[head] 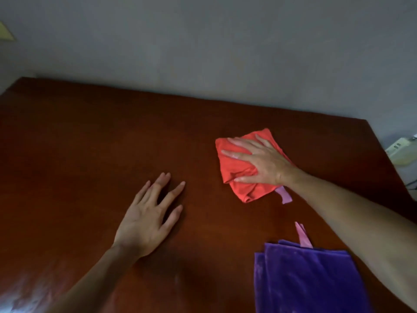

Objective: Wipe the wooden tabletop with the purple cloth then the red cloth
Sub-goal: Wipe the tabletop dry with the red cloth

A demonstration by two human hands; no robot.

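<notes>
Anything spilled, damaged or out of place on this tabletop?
Nothing stands out. The right hand presses flat on the folded red cloth, the left hand rests open on the bare wooden tabletop, and the purple cloth lies folded at the near edge. No spill or damage shows.

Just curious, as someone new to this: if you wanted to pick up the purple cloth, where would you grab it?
Probably from above, pinching the far folded edge of the purple cloth beside its pink loop. The cloth lies flat and folded on the tabletop, and that edge is clear of the right forearm.
</notes>
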